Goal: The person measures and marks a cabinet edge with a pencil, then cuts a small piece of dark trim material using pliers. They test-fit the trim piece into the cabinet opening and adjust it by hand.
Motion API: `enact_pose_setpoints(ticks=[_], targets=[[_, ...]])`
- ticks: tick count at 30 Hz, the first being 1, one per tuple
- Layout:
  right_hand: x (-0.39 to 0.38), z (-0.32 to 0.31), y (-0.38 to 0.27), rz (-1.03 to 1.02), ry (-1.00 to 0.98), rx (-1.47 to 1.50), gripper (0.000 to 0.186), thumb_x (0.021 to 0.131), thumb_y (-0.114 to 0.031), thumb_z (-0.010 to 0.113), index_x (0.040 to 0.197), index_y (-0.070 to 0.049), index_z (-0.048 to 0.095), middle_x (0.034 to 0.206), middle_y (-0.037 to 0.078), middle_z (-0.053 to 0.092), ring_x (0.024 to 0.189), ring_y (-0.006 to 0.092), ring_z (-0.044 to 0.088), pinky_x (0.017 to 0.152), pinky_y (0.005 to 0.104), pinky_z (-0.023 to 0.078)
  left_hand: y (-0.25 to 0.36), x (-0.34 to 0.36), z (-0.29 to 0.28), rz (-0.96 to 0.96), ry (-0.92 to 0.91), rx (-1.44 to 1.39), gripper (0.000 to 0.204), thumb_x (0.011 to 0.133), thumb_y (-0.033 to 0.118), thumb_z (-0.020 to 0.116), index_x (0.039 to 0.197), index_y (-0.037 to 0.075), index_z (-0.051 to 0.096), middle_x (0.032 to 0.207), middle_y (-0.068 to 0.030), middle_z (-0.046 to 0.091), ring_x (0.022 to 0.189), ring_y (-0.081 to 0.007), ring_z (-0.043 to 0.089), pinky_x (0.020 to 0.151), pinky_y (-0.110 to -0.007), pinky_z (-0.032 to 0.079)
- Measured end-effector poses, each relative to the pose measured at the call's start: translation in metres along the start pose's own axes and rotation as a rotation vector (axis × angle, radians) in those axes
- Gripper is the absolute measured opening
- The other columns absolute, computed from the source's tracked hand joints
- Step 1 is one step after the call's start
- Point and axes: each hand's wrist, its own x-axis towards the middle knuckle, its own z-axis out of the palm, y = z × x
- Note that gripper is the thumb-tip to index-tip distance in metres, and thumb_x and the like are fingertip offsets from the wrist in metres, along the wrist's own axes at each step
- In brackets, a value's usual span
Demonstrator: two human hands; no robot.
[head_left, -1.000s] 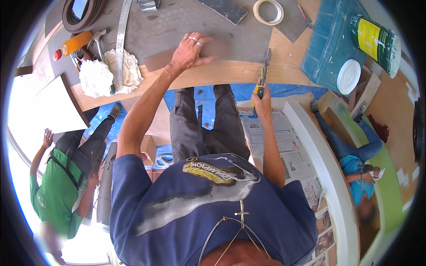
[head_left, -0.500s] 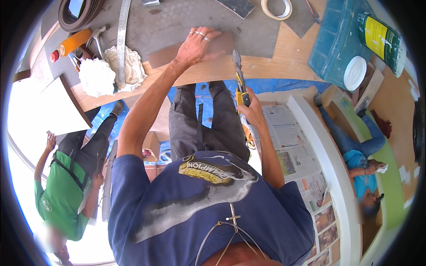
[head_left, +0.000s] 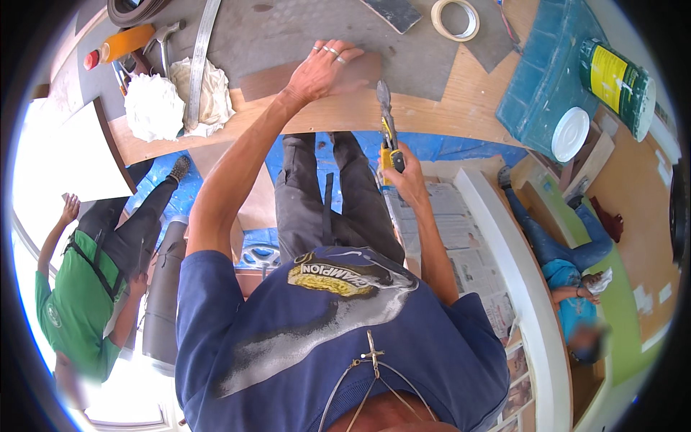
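A brown flat strip (head_left: 272,81) lies near the front edge of the worktable (head_left: 302,119). My left hand (head_left: 317,72) presses on it from above, palm down, fingers stretched and a little bent, with rings on them. Its fingertips blur slightly at the strip's right part. In my right hand (head_left: 405,173) is a pair of tin snips (head_left: 389,133) with yellow and black handles. The fingers wrap round the handles below the table edge. The grey jaws point up toward the table, just right of the strip and apart from it; whether they are parted is hard to tell.
Crumpled white cloths (head_left: 155,108), a metal ruler (head_left: 196,86), a hammer (head_left: 164,39) and an orange bottle (head_left: 126,43) lie at left. A tape roll (head_left: 455,19) sits at the back. A teal box (head_left: 536,86) and green tub (head_left: 615,86) stand right. Two people are nearby.
The view has shifted slightly. Both hands keep nearly the same places, the left on the strip and the right round the snips. The person in green appears a little farther left.
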Motion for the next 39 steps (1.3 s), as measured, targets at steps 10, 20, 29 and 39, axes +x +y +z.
enact_pose_setpoints(ticks=[10, 20, 29, 39], targets=[[0.007, 0.004, 0.007, -0.026, -0.018, 0.083, 0.052, 0.078, -0.002, 0.065, 0.13, 0.0, 0.058, 0.106, 0.009, 0.068, 0.096, 0.0162, 0.066, 0.085, 0.0314, 0.054, -0.003, 0.0, 0.0, 0.017, -0.026, 0.016, 0.066, 0.081, 0.045, 0.083, 0.131, 0.01, 0.057, 0.118, -0.0104, 0.059, 0.106, -0.0326, 0.059, 0.096, -0.047, 0.047], [0.015, 0.003, 0.018, -0.06, -0.016, 0.106, 0.048, 0.08, -0.001, 0.064, 0.127, -0.001, 0.06, 0.103, 0.007, 0.068, 0.094, 0.0163, 0.067, 0.083, 0.0313, 0.054, -0.004, 0.0, 0.002, 0.031, -0.031, 0.058, 0.067, 0.077, 0.041, 0.086, 0.13, 0.011, 0.057, 0.118, -0.01, 0.059, 0.104, -0.0315, 0.06, 0.094, -0.045, 0.047], [0.017, 0.002, 0.015, -0.047, -0.001, 0.032, 0.044, 0.082, -0.002, 0.065, 0.126, -0.001, 0.062, 0.1, 0.008, 0.068, 0.092, 0.0154, 0.067, 0.083, 0.0306, 0.052, -0.004, -0.001, 0.002, 0.031, -0.042, 0.068, 0.069, 0.077, 0.041, 0.087, 0.13, 0.011, 0.056, 0.119, -0.0116, 0.058, 0.106, -0.0324, 0.06, 0.094, -0.046, 0.048], [0.024, 0.002, 0.019, -0.015, -0.006, 0.076, 0.042, 0.082, -0.002, 0.064, 0.124, -0.002, 0.063, 0.099, 0.007, 0.069, 0.089, 0.0145, 0.068, 0.082, 0.0303, 0.053, -0.004, -0.001, 0.002, 0.022, -0.047, 0.062, 0.067, 0.078, 0.041, 0.087, 0.13, 0.012, 0.057, 0.119, -0.0095, 0.058, 0.106, -0.031, 0.06, 0.094, -0.046, 0.048]])
